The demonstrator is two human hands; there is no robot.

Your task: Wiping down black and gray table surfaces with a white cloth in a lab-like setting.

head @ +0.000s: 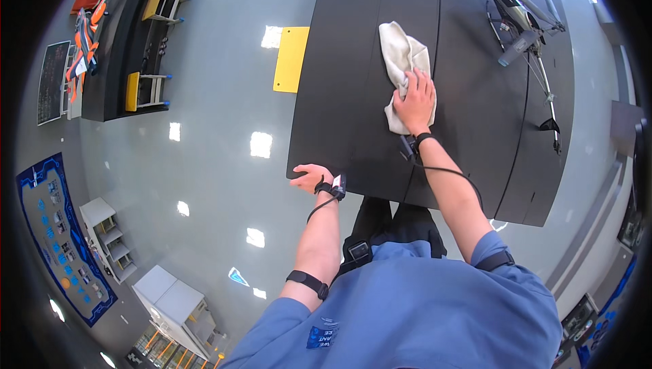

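A crumpled cream cloth [397, 55] lies on the black tabletop [346, 114]. My right hand [415, 101] rests on its lower part, fingers spread a little and pressing it against the surface; whether the fingers grip the fabric is hard to tell. At the table's near left corner is my left hand [310, 178], beside or on the edge, with its fingers pointing left and no object visible in it. A model helicopter [519, 15] with a long tail boom stands on the right part of the table, apart from the cloth.
Yellow stool seats [291, 59] stick out from the table's left side. Across the floor at the upper left stands a black table [114, 63] with stools and an orange model aircraft [84, 43]. White cabinets [170, 292] are at the lower left. Cables run from both wrists.
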